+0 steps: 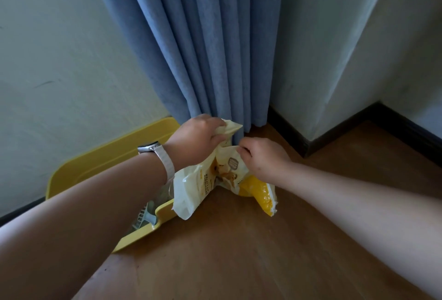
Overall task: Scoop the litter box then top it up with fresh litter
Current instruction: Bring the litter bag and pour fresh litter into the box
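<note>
A cream and yellow litter bag [203,180] stands on the wooden floor in front of the curtain. My left hand [198,137] grips its far top edge, and my right hand [263,158] pinches the near top edge, the two held apart. The yellow litter box [105,158] sits on the left against the wall, mostly hidden by my left forearm. A grey scoop [146,216] lies inside the box at its front right corner. Litter inside the box is barely visible.
A blue curtain [203,48] hangs to the floor just behind the bag. White walls with a dark skirting board [334,132] form a corner at the right. Wooden floor [227,251] spreads in front.
</note>
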{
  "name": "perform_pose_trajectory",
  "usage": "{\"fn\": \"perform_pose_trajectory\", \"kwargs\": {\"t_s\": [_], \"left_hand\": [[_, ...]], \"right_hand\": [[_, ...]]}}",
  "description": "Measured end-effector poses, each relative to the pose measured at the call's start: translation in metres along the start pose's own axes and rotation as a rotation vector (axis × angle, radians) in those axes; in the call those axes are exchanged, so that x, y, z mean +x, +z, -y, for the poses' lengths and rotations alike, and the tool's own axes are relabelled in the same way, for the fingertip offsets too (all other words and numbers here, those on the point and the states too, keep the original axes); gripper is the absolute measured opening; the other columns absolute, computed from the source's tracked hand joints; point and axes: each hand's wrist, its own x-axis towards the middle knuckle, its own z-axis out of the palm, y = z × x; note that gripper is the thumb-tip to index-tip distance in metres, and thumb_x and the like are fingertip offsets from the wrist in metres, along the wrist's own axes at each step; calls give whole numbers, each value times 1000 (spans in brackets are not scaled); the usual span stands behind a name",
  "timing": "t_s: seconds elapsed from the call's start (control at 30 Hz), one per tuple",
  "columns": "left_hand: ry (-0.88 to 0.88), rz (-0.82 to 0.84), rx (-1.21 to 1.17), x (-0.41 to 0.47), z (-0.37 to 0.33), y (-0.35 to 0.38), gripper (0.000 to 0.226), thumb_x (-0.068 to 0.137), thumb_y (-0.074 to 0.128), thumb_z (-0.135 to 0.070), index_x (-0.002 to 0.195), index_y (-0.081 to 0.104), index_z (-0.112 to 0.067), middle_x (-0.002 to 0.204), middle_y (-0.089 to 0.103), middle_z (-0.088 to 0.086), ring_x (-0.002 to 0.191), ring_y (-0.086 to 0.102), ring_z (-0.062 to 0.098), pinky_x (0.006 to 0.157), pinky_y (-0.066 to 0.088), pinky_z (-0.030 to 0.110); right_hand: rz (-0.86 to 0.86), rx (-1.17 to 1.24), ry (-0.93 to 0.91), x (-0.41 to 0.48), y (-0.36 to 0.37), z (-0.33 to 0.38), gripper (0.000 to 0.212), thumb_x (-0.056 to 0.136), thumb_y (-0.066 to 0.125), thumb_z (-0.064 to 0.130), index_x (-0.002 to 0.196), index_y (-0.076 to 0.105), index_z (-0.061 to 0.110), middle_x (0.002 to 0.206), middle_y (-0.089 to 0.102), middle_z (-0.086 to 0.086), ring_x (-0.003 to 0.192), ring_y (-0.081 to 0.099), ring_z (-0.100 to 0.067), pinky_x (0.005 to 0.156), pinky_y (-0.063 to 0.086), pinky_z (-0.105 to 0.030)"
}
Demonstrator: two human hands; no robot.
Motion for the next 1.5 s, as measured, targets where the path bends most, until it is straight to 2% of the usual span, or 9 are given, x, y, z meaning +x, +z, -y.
{"fn": "perform_pose_trajectory", "kwargs": {"t_s": [0.13, 0.3, 0.6, 0.77, 0.87, 1.0, 1.13, 1.4, 1.5], "left_hand": [[-82, 111, 251, -7, 0, -9, 86, 82, 50, -75, 150, 24, -31, 142, 47, -1, 124, 50, 24, 99, 41, 39], [-249, 201, 102, -12, 8, -11, 98, 80, 69, -55, 151, 4, -36, 142, 45, 3, 117, 54, 25, 86, 50, 36], [-460, 71, -65, -8, 34, -19, 11, 89, 55, -18, 96, 64, -15, 83, 60, 1, 73, 57, 18, 54, 43, 28], [-404, 76, -142, -3, 13, -36, 10, 87, 57, -17, 81, 64, -14, 77, 63, 5, 69, 59, 19, 55, 46, 28], [-331, 72, -171, 2, -7, -47, 18, 87, 57, -15, 69, 58, -16, 69, 57, 2, 64, 53, 16, 50, 38, 26], [-233, 105, -165, 2, -29, -61, 31, 87, 60, -17, 58, 50, -23, 63, 50, -5, 59, 47, 10, 49, 32, 23], [-201, 146, -140, 1, -35, -79, 26, 88, 64, -25, 65, 54, -16, 67, 54, -3, 61, 51, 12, 52, 38, 24], [-222, 274, -358, -30, -21, -105, 61, 77, 51, -79, 109, 62, -29, 99, 68, -9, 91, 67, 10, 79, 55, 31], [-260, 331, -169, -45, -7, -92, 58, 77, 71, -60, 125, 48, -37, 103, 62, -16, 89, 61, 3, 70, 51, 22]], "right_hand": [[-58, -6, 62, -2, -6, -11, 28, 99, 43, 31, 80, 56, 16, 72, 55, 2, 65, 54, -18, 58, 49, -41], [-131, -3, 144, -8, -14, -32, 30, 99, 45, 29, 73, 49, 15, 62, 48, 4, 53, 45, -12, 47, 33, -31], [-155, -72, 323, -23, -35, -68, 30, 99, 41, 34, 73, 47, 18, 61, 51, 0, 54, 50, -21, 48, 35, -33], [-142, -57, 346, -26, -44, -63, 14, 90, 51, 31, 93, 50, 18, 86, 55, 0, 72, 55, -20, 56, 39, -32], [-174, -118, 135, -23, -44, -38, 61, 83, 66, 32, 134, 37, 17, 126, 42, -1, 110, 48, -18, 89, 45, -33], [-302, -234, -105, -14, -61, -11, 75, 78, 69, 38, 141, 36, 13, 131, 42, -8, 119, 44, -26, 99, 44, -43], [-364, -296, -286, 0, -78, 6, 47, 79, 63, 21, 124, 60, 8, 108, 61, -10, 97, 58, -31, 76, 50, -44], [-279, 81, -77, -2, -88, 10, 11, 91, 55, 18, 83, 62, 14, 65, 56, 4, 61, 54, -18, 53, 41, -34], [-286, 192, 33, -1, -93, 4, 13, 93, 51, 21, 88, 62, 14, 59, 56, -1, 51, 49, -15, 49, 35, -30]]}}
